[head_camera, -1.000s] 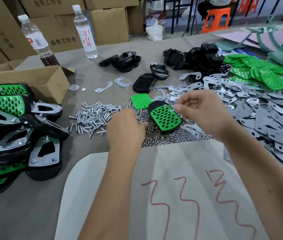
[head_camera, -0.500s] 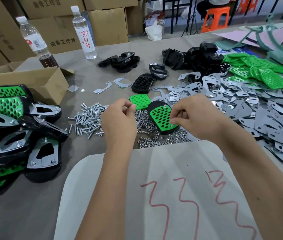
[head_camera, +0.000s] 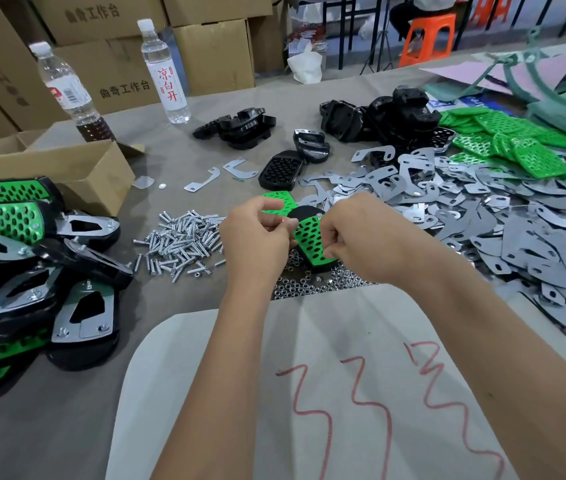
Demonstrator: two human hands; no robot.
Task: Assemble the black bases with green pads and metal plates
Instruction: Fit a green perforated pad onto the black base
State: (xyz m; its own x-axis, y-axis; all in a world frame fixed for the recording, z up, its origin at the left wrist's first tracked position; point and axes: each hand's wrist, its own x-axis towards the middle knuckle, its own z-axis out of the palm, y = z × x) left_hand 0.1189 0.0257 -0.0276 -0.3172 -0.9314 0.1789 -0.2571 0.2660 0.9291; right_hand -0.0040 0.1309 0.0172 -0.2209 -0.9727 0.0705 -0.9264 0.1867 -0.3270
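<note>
A black base with a green perforated pad on top lies on the table between my hands. My left hand pinches a small screw at the pad's left edge. My right hand has its fingers curled onto the pad's right side, pressing it down. A loose green pad lies just behind, partly hidden by my left hand. Screws are heaped to the left, small nuts lie under and in front of the base. Metal plates cover the right side.
Finished assemblies are piled at the left beside a cardboard box. Bare black bases and green pads lie at the back right. Two water bottles stand at the back. A white board with red scrawl lies nearest me.
My left hand rose from the nut and screw pile and came right to the pad with a screw. My right hand dropped onto the pad's right side.
</note>
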